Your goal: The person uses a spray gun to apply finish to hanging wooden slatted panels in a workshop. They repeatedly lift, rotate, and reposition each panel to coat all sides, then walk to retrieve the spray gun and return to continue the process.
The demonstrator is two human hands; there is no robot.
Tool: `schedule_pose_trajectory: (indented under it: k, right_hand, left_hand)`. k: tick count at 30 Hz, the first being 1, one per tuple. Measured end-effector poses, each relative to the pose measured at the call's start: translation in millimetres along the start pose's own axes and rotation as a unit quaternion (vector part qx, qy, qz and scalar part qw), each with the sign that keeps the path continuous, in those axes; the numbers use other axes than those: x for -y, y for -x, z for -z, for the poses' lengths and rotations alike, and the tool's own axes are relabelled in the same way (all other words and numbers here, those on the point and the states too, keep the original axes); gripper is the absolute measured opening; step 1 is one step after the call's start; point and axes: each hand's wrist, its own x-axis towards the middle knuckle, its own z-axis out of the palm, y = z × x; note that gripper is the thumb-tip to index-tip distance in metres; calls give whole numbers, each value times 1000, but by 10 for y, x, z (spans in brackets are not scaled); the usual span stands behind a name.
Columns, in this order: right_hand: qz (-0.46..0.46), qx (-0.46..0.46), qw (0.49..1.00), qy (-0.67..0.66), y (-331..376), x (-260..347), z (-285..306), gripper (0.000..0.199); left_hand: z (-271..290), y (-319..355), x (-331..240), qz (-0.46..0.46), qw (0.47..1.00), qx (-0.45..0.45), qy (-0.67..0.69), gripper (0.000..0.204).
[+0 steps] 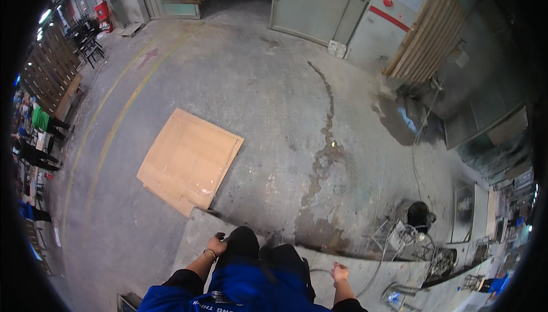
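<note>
My left hand [217,245] is beside my left knee, with a bracelet on its wrist. Something dark shows at its fingertips; whether that is a held thing or dark finger coverings, I cannot tell. On the other side, my right hand [340,272] is held away from my body with its fingers curled in. Anything inside those fingers is hidden. A thin dark cable or hose [321,270] runs close to the right hand. Ahead to the left, a flat brown cardboard sheet [185,160] lies on the concrete floor, its near corner by a raised concrete edge [197,229].
Wet streaks [322,166] mark the floor ahead. Hoses and metal equipment [408,235] crowd the right, near a black rounded object [418,215]. Wooden slats [425,32] lean at the far right. Metal doors [319,1] stand at the back. People [41,119] are at the far left.
</note>
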Motion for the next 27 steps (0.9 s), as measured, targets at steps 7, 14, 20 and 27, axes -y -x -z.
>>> schedule_pose_trajectory:
  k: [7, 14, 20, 27]
  right_hand:
    - [215, 38, 975, -40, -1904, 2596, -771, 20]
    - [217, -107, 867, 436, -4556, 4859, -1263, 57]
    - [170, -104, 852, 484, -6949, 7317, -4125, 59]
    - [224, -39, 882, 412, -9051, 11203, -7380, 61]
  left_hand:
    - [264, -2313, -1552, -63, 991, -22, -120, 63]
    - [903, -6300, -926, 118, 951, 35, -283, 60]
    - [-1042, -10995, -3099, -359, 903, 181, -155, 52]
    - [279, -13832, -8905, -474, 756, 363, 268, 45]
